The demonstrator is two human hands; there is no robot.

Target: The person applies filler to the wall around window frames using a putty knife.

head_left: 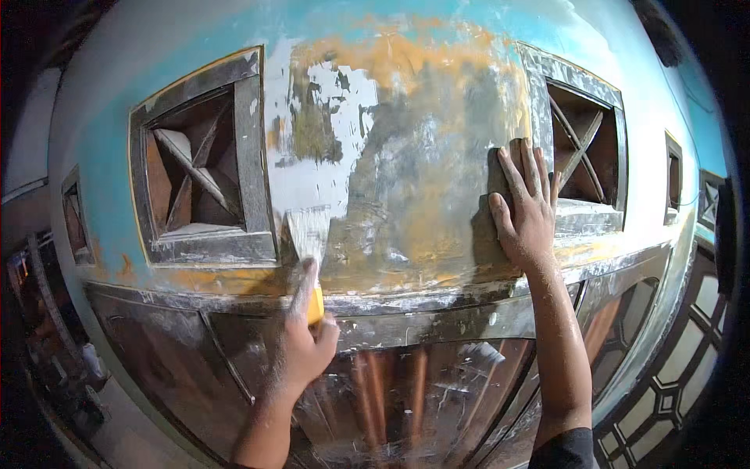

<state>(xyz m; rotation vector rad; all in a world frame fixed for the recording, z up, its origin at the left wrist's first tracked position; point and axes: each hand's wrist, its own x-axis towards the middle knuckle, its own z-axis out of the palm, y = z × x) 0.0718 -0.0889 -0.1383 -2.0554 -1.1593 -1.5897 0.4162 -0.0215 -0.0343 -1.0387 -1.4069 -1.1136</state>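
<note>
My left hand (303, 344) grips the yellow handle of a putty knife (308, 230). Its wide blade is smeared white and lies against the wall, with my index finger stretched along it. Around and above the blade runs a patch of white filler (348, 117) with dark, ragged gaps. To the right, my right hand (533, 207) is spread against the wall (426, 156), fingers pointing up, holding nothing. That part of the wall is mottled grey and orange, with turquoise paint above. White dust coats both hands and forearms.
Wooden vent frames with crossed slats stand on either side: a left vent (201, 168) and a right vent (582, 144). Below runs a dusty wooden ledge (422, 324) above dark glass panes (406, 391). A patterned door or grille (664, 375) is at lower right.
</note>
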